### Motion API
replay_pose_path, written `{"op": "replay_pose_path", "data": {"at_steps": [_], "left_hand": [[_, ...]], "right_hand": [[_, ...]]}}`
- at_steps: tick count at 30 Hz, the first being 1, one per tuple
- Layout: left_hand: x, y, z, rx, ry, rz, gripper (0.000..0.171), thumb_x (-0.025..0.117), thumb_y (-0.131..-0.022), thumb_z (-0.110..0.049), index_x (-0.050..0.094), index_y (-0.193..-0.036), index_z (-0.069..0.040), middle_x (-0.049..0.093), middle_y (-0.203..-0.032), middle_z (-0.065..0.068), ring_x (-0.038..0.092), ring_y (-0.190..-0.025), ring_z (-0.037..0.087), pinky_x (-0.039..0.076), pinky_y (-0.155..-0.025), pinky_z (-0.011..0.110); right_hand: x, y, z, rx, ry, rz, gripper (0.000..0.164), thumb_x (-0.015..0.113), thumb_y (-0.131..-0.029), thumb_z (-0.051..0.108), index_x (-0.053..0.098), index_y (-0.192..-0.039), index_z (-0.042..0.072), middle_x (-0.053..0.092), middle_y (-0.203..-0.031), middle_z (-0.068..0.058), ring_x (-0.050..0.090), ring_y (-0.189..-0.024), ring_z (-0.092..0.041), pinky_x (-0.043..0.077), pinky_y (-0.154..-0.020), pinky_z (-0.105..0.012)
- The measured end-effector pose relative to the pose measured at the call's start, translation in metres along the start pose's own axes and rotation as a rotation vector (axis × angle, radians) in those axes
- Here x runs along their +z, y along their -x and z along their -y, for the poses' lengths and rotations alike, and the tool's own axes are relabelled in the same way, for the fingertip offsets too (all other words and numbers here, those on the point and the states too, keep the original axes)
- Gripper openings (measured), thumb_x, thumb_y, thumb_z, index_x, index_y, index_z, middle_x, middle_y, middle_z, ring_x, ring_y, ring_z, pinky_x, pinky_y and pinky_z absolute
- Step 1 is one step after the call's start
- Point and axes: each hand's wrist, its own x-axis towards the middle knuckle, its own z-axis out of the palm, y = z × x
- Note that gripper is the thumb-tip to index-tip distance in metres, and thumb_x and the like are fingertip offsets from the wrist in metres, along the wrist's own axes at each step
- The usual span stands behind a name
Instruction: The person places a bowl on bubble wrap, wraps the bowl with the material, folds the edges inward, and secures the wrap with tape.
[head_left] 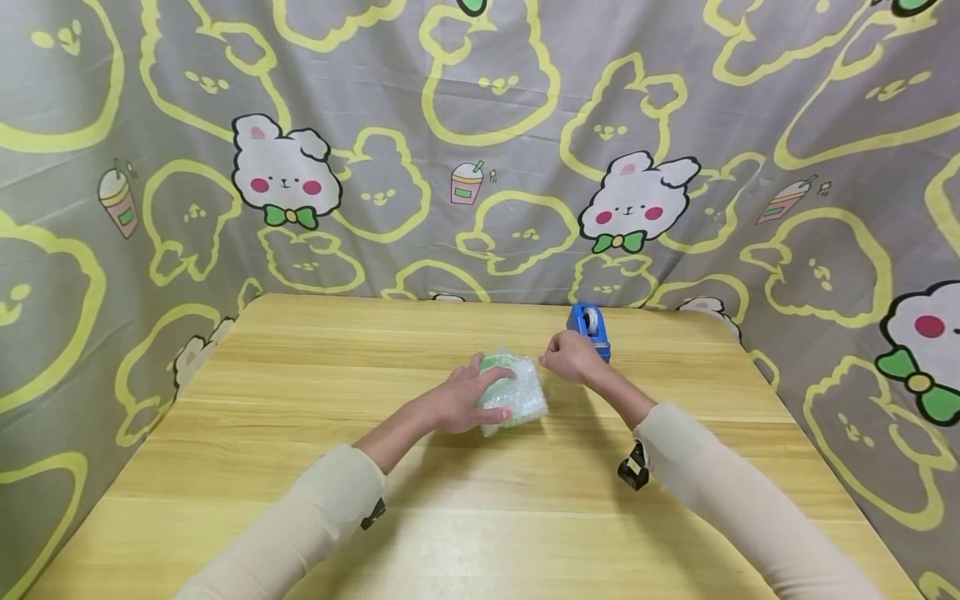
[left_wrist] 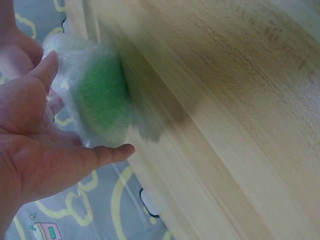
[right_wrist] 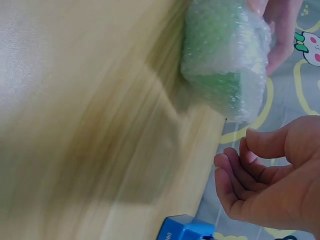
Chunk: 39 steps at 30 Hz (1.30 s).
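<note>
My left hand (head_left: 456, 402) grips a green object wrapped in clear bubble wrap (head_left: 528, 392), thumb and fingers spread around its sides. In the left wrist view the bubble-wrapped bundle (left_wrist: 102, 95) shows its green contents through the plastic, but their exact kind is hidden. Just right of the bundle is my right hand (head_left: 573, 357), its fingers curled in and the thumb close to the index fingertip. No object shows between those fingertips in the right wrist view, where the hand (right_wrist: 270, 172) hangs beside the bundle's end.
A blue tape dispenser (head_left: 602, 350) with a clear roll stands behind my right hand, partly covered by it. The wooden table (head_left: 300, 350) runs back to a grey curtain (head_left: 390, 100) with cartoon rabbits, which also flanks both sides.
</note>
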Motion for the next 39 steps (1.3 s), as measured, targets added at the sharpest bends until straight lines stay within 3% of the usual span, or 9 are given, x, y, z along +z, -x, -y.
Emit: {"op": "replay_pose_path", "data": {"at_steps": [7, 14, 23, 26, 31, 39], "left_hand": [[-0.001, 0.000, 0.000, 0.003, 0.000, 0.004, 0.058, 0.061, -0.100, -0.044, 0.040, -0.153, -0.031, 0.005, -0.168, 0.027, 0.023, -0.150, 0.050, 0.032, -0.114, 0.068], [0.001, -0.003, 0.002, 0.008, -0.009, 0.003, 0.060, 0.061, -0.100, -0.046, 0.039, -0.154, -0.030, 0.005, -0.168, 0.026, 0.022, -0.151, 0.050, 0.031, -0.114, 0.068], [0.002, -0.003, 0.003, 0.015, -0.012, -0.004, 0.060, 0.061, -0.100, -0.046, 0.040, -0.154, -0.029, 0.006, -0.167, 0.028, 0.023, -0.150, 0.050, 0.031, -0.115, 0.067], [0.002, -0.004, 0.003, 0.017, -0.014, -0.003, 0.060, 0.061, -0.100, -0.045, 0.040, -0.154, -0.029, 0.006, -0.167, 0.028, 0.023, -0.150, 0.050, 0.031, -0.115, 0.067], [0.002, -0.004, 0.003, 0.028, -0.017, -0.015, 0.061, 0.061, -0.101, -0.044, 0.040, -0.155, -0.027, 0.007, -0.167, 0.029, 0.024, -0.149, 0.051, 0.031, -0.115, 0.067], [0.001, -0.002, 0.001, 0.018, -0.007, -0.017, 0.059, 0.061, -0.100, -0.045, 0.041, -0.154, -0.027, 0.007, -0.167, 0.029, 0.022, -0.150, 0.050, 0.030, -0.116, 0.066]], "right_hand": [[0.008, -0.003, -0.005, 0.061, -0.037, 0.008, 0.030, 0.061, -0.095, 0.016, 0.053, -0.067, 0.011, 0.047, -0.061, 0.002, 0.043, -0.057, -0.012, 0.037, -0.055, -0.025], [0.012, -0.004, -0.007, 0.106, -0.061, 0.010, 0.022, 0.064, -0.095, 0.020, 0.066, -0.080, 0.003, 0.061, -0.076, -0.004, 0.051, -0.066, -0.015, 0.040, -0.056, -0.025], [0.016, -0.008, -0.011, 0.163, -0.133, 0.040, 0.020, 0.065, -0.094, 0.018, 0.071, -0.090, -0.001, 0.067, -0.086, -0.008, 0.054, -0.072, -0.017, 0.042, -0.059, -0.024], [0.017, -0.011, -0.014, 0.180, -0.203, 0.076, 0.019, 0.064, -0.094, 0.015, 0.071, -0.091, -0.003, 0.067, -0.083, -0.009, 0.055, -0.074, -0.019, 0.045, -0.063, -0.025], [0.018, -0.018, -0.022, 0.223, -0.414, 0.181, 0.014, 0.059, -0.090, 0.005, 0.069, -0.091, -0.005, 0.064, -0.080, -0.006, 0.058, -0.076, -0.017, 0.053, -0.073, -0.029], [0.019, -0.020, -0.027, 0.303, -0.634, 0.274, 0.038, 0.054, -0.090, -0.001, 0.062, -0.125, -0.014, 0.073, -0.082, -0.003, 0.068, -0.078, -0.011, 0.060, -0.088, -0.035]]}}
